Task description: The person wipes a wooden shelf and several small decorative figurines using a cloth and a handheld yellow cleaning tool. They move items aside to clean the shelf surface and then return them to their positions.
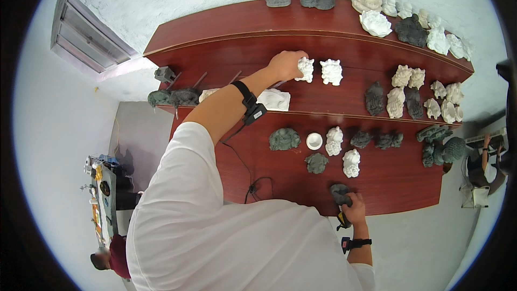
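On the middle level of a red-brown wooden tiered stand, my left hand [287, 65] grips a white animal figurine [305, 69] by its left side. A similar white figurine [331, 72] stands just to the right, apart from it. Near the stand's front edge, my right hand [355, 209] holds a dark grey carved piece [340, 194]; its shape is partly hidden by the fingers. A black and yellow object [343, 220] hangs below that hand; I cannot tell what it is. Both wrists wear black straps with small devices.
The lowest level [387, 190] bears dark figurines, two white figurines [334, 140] and a white round cup [314, 141]. Black cable [252, 189] lies to the left. More figurines stand at right and on the top level [226, 18]. People sit at far left [119, 256] and far right [490, 171].
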### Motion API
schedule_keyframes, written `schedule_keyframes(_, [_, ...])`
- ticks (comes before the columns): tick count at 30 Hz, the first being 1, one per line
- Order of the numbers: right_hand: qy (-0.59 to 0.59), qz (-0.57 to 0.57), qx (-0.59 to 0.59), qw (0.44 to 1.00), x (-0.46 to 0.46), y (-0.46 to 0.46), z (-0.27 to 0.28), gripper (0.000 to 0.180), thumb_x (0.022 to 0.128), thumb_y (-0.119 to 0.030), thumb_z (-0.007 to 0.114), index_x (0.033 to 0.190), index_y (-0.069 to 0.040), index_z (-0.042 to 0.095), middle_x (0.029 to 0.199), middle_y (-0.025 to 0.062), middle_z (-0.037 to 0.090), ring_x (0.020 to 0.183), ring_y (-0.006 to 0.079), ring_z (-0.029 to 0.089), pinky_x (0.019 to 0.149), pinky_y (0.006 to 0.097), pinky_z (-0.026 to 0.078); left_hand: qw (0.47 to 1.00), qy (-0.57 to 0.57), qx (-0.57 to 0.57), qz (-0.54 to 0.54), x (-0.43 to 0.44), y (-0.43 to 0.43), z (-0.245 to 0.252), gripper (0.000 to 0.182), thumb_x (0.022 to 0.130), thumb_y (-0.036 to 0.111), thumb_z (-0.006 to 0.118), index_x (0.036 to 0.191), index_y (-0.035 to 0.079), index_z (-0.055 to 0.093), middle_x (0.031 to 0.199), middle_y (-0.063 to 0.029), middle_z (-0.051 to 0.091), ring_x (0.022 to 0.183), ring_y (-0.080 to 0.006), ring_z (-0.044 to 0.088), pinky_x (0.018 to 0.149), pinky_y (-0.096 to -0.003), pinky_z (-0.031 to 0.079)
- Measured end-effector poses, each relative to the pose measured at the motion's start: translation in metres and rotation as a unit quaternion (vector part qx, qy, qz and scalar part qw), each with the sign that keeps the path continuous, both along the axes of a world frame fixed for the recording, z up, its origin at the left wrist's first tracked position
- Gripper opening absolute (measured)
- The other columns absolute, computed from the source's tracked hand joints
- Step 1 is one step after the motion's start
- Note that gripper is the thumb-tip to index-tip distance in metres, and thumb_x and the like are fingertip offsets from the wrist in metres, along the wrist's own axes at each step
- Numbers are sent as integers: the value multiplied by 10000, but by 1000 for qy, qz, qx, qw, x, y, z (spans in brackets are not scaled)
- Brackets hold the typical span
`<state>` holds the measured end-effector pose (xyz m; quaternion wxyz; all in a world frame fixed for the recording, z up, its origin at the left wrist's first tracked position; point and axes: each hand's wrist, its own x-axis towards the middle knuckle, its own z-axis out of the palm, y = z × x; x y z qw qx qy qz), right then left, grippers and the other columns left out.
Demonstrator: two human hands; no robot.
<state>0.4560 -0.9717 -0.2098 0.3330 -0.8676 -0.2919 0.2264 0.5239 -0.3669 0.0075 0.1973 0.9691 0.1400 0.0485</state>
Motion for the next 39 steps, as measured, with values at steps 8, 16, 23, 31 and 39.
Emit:
schedule_keyframes(8, [8,-15,1,1000,-2,1,-1,425,800,-112,793,1224,-113,757,1194,235,685,1113,502,698,936,577,606,1000,5,-5,0,9,2,-10,719,790,266,937,1460,128,713,1319,-209,800,1211,-426,760,1068,-506,604])
schedule_keyframes(16, [-5,-18,5,1000,-3,-1,-3,420,800,-125,807,1217,-112,761,1204,228,691,1118,497,705,948,574,610,999,48,-5,-10,12,0,0,790,806,246,940,1535,136,656,1421,-207,760,1305,-431,720,1128,-504,574])
schedule_keyframes(23, [-16,-3,6,1000,-3,-4,-7,436,799,-134,815,1231,-123,756,1196,222,690,1109,482,713,929,564,622,998,47,25,18,-21,-25,32,1078,864,391,953,1763,183,397,1649,-262,586,1491,-465,586,1199,-515,524])
schedule_keyframes(31, [-53,109,-6,993,-4,11,-3,493,793,-179,892,1264,-146,749,1260,189,668,1091,462,730,910,563,637,986,-133,-48,90,-125,-60,64,933,1005,424,870,1763,134,409,1672,-256,578,1461,-408,652,1170,-498,548])
schedule_keyframes(39, [122,379,45,916,-6,93,90,542,893,-233,836,1418,-151,734,1367,168,690,1199,435,720,1014,506,618,967,-174,-71,172,-290,-126,45,791,1024,222,856,1708,95,481,1594,-199,672,1409,-322,708,1140,-452,571])
